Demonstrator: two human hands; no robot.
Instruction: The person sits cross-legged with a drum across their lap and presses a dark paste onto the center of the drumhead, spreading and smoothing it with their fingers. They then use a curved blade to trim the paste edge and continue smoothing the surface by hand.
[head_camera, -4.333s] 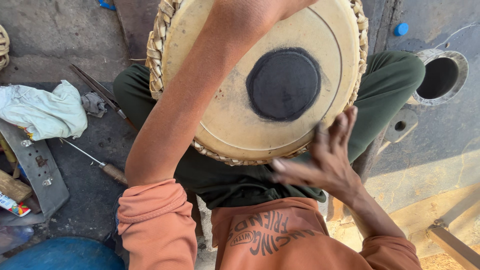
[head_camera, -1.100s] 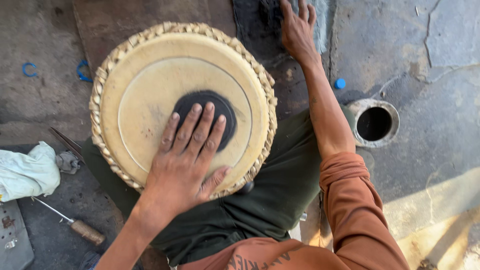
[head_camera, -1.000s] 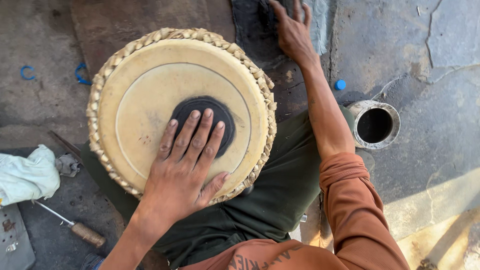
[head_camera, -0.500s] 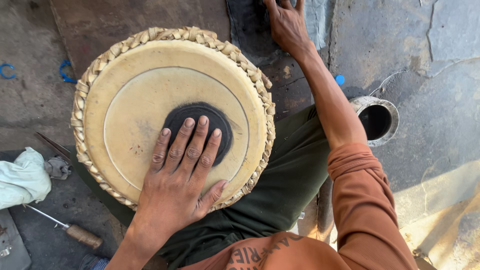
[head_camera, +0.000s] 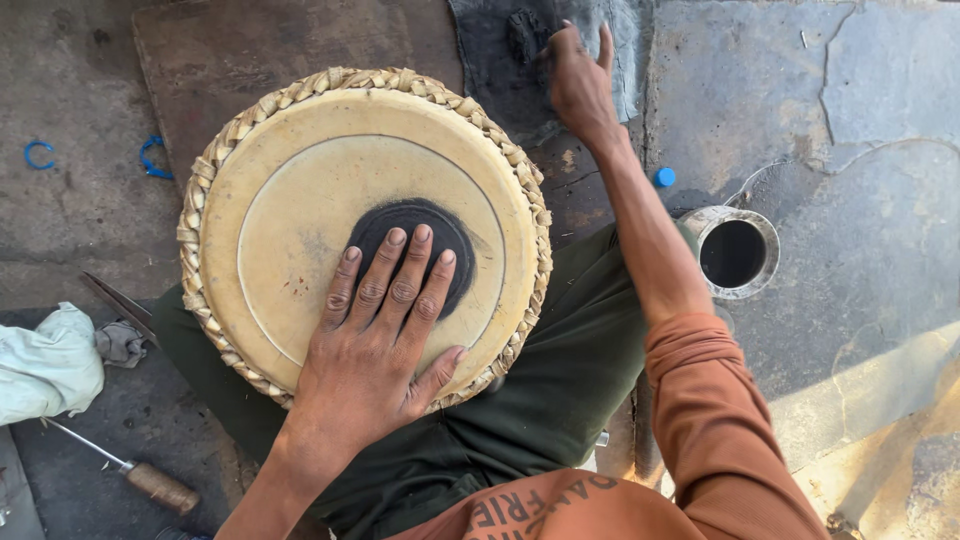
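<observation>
Drum (head_camera: 300, 200) sits on the lap — left hand (head_camera: 375, 345) lies flat, fingers spread, across its black centre patch (head_camera: 412, 225). Right hand (head_camera: 578, 80) reaches out, fingers curled, onto a dark soiled cloth (head_camera: 500, 70) on the floor.

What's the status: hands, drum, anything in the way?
Left hand flat on drum. Right hand on dark lump on cloth. Nothing between them.
</observation>
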